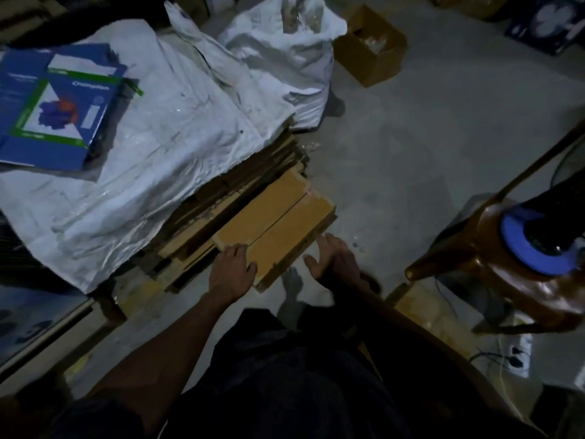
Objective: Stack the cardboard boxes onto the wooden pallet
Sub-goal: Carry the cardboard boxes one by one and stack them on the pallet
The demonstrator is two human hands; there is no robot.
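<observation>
Flattened cardboard box [275, 223] lying on low cardboard pile just beside white-sack-covered stack [152, 144], at its near right corner.

Left hand [232, 272] pressing flat on box near end, fingers spread. Right hand [332, 261] hovering just off box right edge, grip spread, pinching nothing.

Long axis running diagonally from hands up-right, alongside stack edge.

Advice: be bringing right hand onto edge, squaring box against stack. Pallet itself hidden; cannot tell.

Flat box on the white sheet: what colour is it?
Blue box, with a green-bordered white panel; head view.
</observation>
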